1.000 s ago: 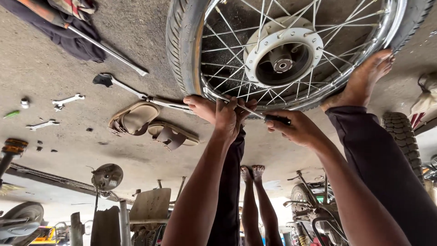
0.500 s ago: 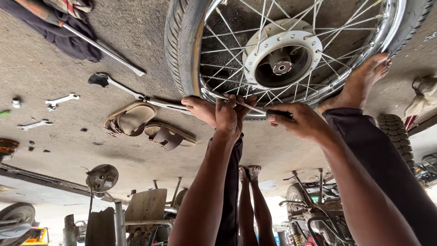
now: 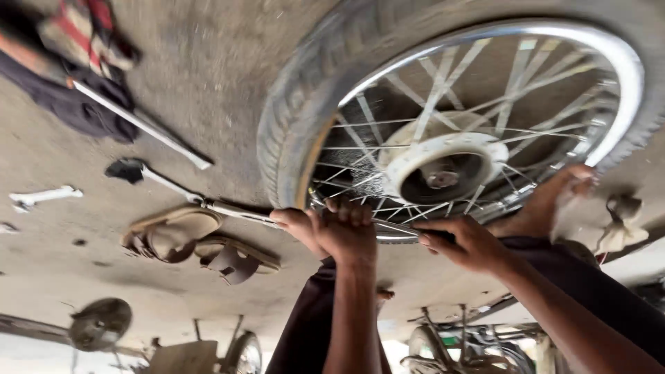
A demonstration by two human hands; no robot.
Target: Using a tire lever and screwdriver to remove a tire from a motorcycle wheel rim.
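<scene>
— Hands?
— Left hand (image 3: 343,232) fisted over the chrome rim (image 3: 485,41) of the spoked motorcycle wheel (image 3: 443,131) on the concrete floor (image 3: 208,62) — right hand (image 3: 464,242) clamped round a dark tyre lever (image 3: 433,234).
— Nearby?
— Brown sandals (image 3: 197,242), white spanner (image 3: 45,197).

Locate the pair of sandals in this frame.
In the head view the sandals lie on the concrete floor at lower left, beside the tyre and just left of the left hand, under a long lever.
</scene>
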